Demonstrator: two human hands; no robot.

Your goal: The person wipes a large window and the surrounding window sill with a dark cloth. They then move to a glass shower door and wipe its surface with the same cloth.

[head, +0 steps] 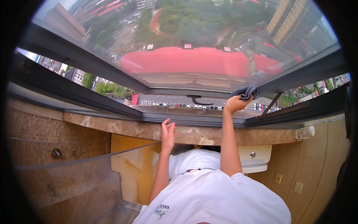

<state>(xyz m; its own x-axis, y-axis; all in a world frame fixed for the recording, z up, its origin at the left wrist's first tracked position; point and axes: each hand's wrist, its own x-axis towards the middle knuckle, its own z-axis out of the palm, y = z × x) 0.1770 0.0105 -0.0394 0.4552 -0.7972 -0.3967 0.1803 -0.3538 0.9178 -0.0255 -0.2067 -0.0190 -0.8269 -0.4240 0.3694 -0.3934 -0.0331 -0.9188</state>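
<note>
My right hand [236,103] grips a dark grey-blue cloth [246,93], which lies against the lower right corner of the tilted-out window's frame. The window pane [184,64] shows a high view of a red roof and trees through it. A dark curved window handle [202,101] sits at the middle of the sash's lower edge, left of the cloth. My left hand [168,137] is over the brown marble sill [190,133], fingers apart and holding nothing; whether it touches the sill cannot be told.
A metal stay arm [270,105] joins the sash to the fixed frame [282,115] at right. A glass jar [305,133] stands on the sill's right end. Below are a white toilet cistern [254,155] and, at left, a glass partition [84,173] before a mosaic-tiled wall with a mixer tap [57,153].
</note>
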